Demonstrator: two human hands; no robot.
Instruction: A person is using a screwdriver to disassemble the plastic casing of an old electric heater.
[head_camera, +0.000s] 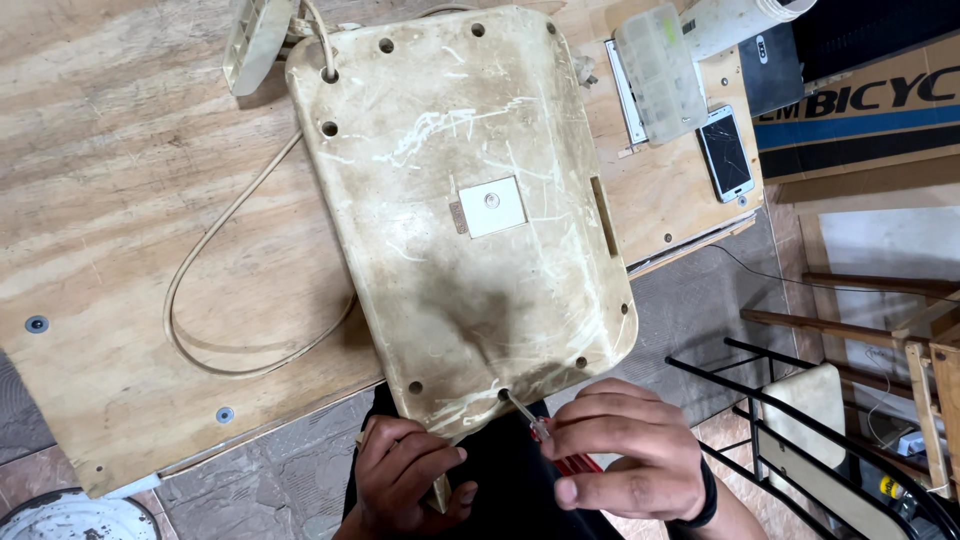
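From the head view, a large, scuffed cream-coloured cover (465, 215) lies flat on a plywood worktop (110, 180), its near edge hanging over the worktop's edge toward the person. The right hand (620, 450) has its grip closed around the red handle of a screwdriver (545, 435), and the thin shaft runs up and to the left so that its tip sits in a screw hole (504, 394) near the cover's near edge. The left hand (405, 475) curls its fingers under and against that same overhanging edge, its grip closed on the cover's rim, apparently to steady it. Judging by this, the step in hand is work on the screw in that hole; whether it is going in or coming out cannot be told. The next move calls for keeping the shaft in line with the hole, pressing firmly so the tip does not slip, and bracing the cover against turning. A pale cable (215, 270) loops across the worktop from the cover's far corner. Well apart, at the far right, lie a clear parts box (660, 70) and a phone (727, 152).
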